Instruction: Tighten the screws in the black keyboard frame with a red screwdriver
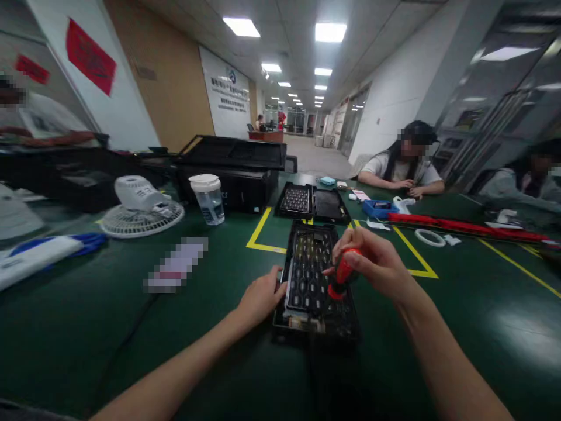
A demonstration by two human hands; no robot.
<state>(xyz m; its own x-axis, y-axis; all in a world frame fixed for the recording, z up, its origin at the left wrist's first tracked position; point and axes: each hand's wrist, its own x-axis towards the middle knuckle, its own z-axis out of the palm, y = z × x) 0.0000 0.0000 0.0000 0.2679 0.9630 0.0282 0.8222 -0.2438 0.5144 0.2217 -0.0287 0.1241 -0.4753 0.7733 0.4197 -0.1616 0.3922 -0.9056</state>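
A black bit case (280,313) lies open on the green table in front of me, with rows of small screwdriver bits in its tray (307,280). My left hand (260,295) grips the case's left edge, thumb by the rim. In my right hand (372,260) is a red and black screwdriver (337,290), held tilted over the right side of the case. Its lower end is dark and blurred, so I cannot tell whether it touches anything in the case.
Beyond lies a second open bit case (300,200). A white fan (142,204), lidded cup (208,199) and big black box (228,181) stand left. A blue tray (379,209) and long red strip (460,226) lie right. A person (405,158) sits across the table.
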